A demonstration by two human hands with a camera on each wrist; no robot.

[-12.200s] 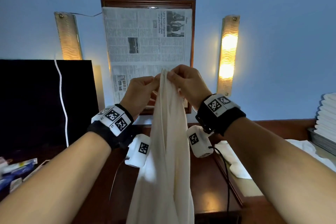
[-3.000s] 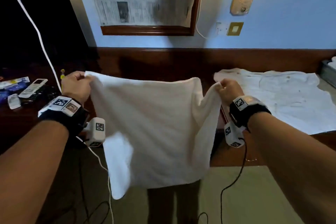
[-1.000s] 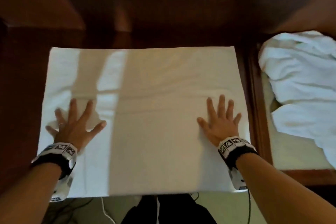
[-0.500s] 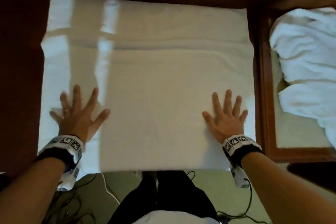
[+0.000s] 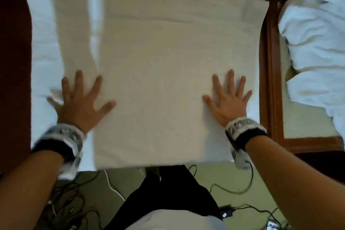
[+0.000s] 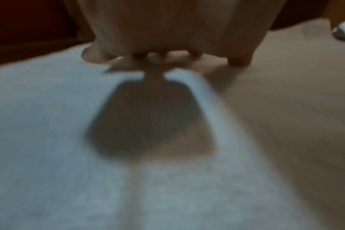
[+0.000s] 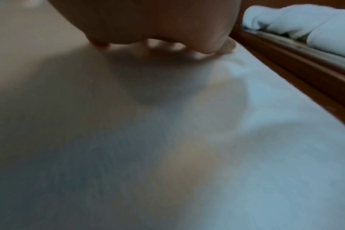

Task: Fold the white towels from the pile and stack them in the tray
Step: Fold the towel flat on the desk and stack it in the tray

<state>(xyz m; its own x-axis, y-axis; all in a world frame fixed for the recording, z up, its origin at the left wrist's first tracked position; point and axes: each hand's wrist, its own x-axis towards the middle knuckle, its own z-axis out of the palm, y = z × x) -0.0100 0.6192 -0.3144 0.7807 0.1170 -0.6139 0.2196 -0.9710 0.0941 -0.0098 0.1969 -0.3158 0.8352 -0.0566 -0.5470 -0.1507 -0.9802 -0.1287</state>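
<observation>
Two flat hands, our left hand (image 5: 80, 104) and right hand (image 5: 228, 101), fingers spread apart, press the white rectangular cloth towel (image 5: 158, 73) onto the dark wooden surface (image 5: 13, 61).

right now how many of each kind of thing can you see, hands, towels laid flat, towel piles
hands: 2, left hand and right hand, both pressed flat on the towel
flat towel: 1
pile of crumpled towels: 1, on the right
total: 4

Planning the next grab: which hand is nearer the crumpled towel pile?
Right. The right hand lies flat near the spread towel's right edge, beside the pile; the left hand is across it.
</observation>
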